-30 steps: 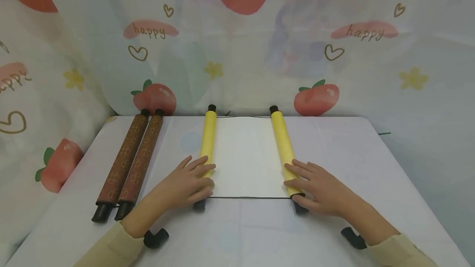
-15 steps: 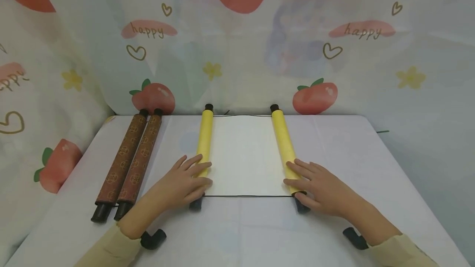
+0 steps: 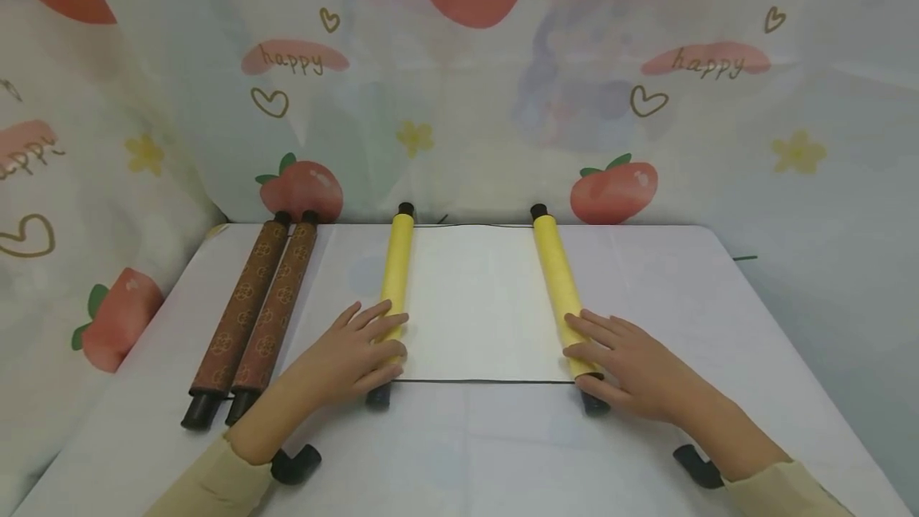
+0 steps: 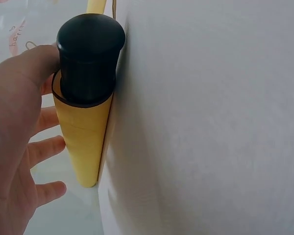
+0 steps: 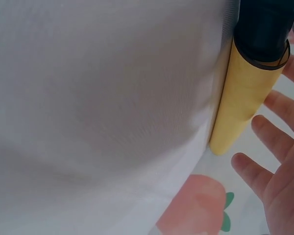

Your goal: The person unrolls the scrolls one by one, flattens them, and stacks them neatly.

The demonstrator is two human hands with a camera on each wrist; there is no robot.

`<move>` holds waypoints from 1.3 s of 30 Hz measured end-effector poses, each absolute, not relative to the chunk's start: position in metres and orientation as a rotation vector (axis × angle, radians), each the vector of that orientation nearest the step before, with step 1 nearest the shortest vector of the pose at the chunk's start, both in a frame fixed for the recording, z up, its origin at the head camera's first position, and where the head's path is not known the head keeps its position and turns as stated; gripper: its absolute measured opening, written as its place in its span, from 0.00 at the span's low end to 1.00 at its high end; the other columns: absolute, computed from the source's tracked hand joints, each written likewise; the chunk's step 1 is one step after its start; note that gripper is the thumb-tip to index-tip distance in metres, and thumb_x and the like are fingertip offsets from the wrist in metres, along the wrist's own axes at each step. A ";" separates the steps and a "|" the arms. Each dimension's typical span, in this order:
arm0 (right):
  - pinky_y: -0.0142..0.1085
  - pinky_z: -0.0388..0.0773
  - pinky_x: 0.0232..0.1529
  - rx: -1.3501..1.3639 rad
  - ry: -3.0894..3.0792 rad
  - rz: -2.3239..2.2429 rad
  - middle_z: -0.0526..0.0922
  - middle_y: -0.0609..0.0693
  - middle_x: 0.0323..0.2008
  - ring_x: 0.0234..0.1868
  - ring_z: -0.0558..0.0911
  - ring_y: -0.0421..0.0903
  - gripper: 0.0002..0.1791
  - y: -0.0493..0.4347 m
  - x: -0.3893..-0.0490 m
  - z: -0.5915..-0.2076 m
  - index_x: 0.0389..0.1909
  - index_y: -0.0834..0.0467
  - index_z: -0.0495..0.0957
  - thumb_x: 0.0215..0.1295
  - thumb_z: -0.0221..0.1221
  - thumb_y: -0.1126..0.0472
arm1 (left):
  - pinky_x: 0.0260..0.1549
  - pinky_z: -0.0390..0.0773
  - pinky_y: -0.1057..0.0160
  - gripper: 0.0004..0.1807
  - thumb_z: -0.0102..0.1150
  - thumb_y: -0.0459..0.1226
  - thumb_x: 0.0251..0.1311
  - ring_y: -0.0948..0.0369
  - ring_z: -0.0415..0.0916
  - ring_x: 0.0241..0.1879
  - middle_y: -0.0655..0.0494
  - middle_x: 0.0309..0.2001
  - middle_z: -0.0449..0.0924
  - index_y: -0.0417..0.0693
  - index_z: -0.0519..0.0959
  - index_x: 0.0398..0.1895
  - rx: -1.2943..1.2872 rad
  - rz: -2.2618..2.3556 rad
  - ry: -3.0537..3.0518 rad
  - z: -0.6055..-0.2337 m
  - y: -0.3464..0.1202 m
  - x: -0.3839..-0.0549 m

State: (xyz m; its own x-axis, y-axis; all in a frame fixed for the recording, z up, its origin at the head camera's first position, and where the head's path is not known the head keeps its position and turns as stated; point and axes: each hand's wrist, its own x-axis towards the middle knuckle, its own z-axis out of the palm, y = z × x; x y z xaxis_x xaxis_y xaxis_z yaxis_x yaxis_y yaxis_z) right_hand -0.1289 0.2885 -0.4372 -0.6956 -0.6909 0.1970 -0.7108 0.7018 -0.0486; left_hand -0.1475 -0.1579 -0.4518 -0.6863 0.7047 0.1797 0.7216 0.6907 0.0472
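Note:
A scroll lies partly unrolled on the table, with white paper (image 3: 474, 301) spread between two yellow rolls. My left hand (image 3: 352, 361) rests its outstretched fingers on the near part of the left yellow roll (image 3: 397, 262). On the right yellow roll (image 3: 556, 270) lies my right hand (image 3: 639, 369), its fingers spread and fairly straight. Black knobs cap both rolls; the left wrist view shows a near knob (image 4: 90, 54) beside my thumb. In the right wrist view the other near knob (image 5: 267, 29) stands close to the fingers (image 5: 272, 134).
Two brown patterned scrolls (image 3: 237, 309) (image 3: 276, 309) lie rolled up side by side at the left of the white-covered table (image 3: 459, 453). A printed curtain (image 3: 459, 118) hangs along the back edge. Black wrist straps or mounts (image 3: 296, 465) show below the wrists.
The right yellow roll has moved right with my right hand, and the left roll has shifted slightly left with my left. More white paper shows between them.

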 end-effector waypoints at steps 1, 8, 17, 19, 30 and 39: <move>0.56 0.66 0.64 1.135 -2.752 0.181 0.72 0.53 0.69 0.70 0.69 0.57 0.20 0.289 -0.129 -0.437 0.53 0.47 0.81 0.63 0.65 0.45 | 0.66 0.60 0.34 0.11 0.53 0.52 0.70 0.46 0.59 0.73 0.54 0.69 0.71 0.64 0.83 0.46 -1.167 -0.173 -2.748 -0.452 -0.159 -0.147; 0.53 0.69 0.62 1.160 -2.709 0.162 0.73 0.53 0.68 0.68 0.72 0.56 0.24 0.293 -0.132 -0.442 0.56 0.43 0.80 0.60 0.68 0.43 | 0.63 0.64 0.34 0.12 0.56 0.46 0.68 0.45 0.60 0.72 0.54 0.69 0.71 0.65 0.84 0.50 -1.174 -0.172 -2.692 -0.456 -0.166 -0.147; 0.46 0.63 0.63 1.174 -2.666 0.164 0.73 0.53 0.68 0.67 0.72 0.54 0.22 0.299 -0.129 -0.442 0.55 0.42 0.83 0.59 0.68 0.45 | 0.61 0.66 0.33 0.07 0.58 0.47 0.68 0.44 0.62 0.71 0.52 0.68 0.71 0.64 0.84 0.43 -1.187 -0.190 -2.646 -0.457 -0.171 -0.147; 0.46 0.62 0.64 1.170 -2.668 0.166 0.72 0.53 0.68 0.67 0.72 0.54 0.22 0.299 -0.128 -0.441 0.54 0.43 0.83 0.58 0.69 0.46 | 0.62 0.64 0.33 0.07 0.58 0.48 0.68 0.45 0.62 0.72 0.54 0.69 0.71 0.63 0.84 0.42 -1.179 -0.215 -2.663 -0.456 -0.172 -0.146; 0.50 0.72 0.58 1.132 -2.693 0.120 0.72 0.53 0.68 0.63 0.76 0.54 0.26 0.308 -0.127 -0.438 0.59 0.41 0.81 0.58 0.70 0.47 | 0.63 0.63 0.34 0.14 0.55 0.45 0.69 0.47 0.60 0.73 0.56 0.70 0.70 0.66 0.82 0.55 -1.144 -0.207 -2.721 -0.454 -0.176 -0.146; 0.47 0.73 0.57 1.127 -2.685 0.134 0.72 0.52 0.68 0.63 0.76 0.53 0.24 0.311 -0.124 -0.438 0.57 0.44 0.82 0.57 0.70 0.48 | 0.62 0.63 0.33 0.10 0.57 0.48 0.69 0.46 0.61 0.72 0.55 0.70 0.70 0.64 0.84 0.48 -1.123 -0.215 -2.735 -0.454 -0.180 -0.142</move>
State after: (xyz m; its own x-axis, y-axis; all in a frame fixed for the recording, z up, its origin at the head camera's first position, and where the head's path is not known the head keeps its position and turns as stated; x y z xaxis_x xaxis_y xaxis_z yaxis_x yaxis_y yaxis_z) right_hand -0.1239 0.3115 -0.4378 -0.6795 -0.6926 0.2420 -0.7133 0.7008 0.0031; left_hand -0.1421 -0.1800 -0.4539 -0.6996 0.6808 0.2169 0.7064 0.7047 0.0664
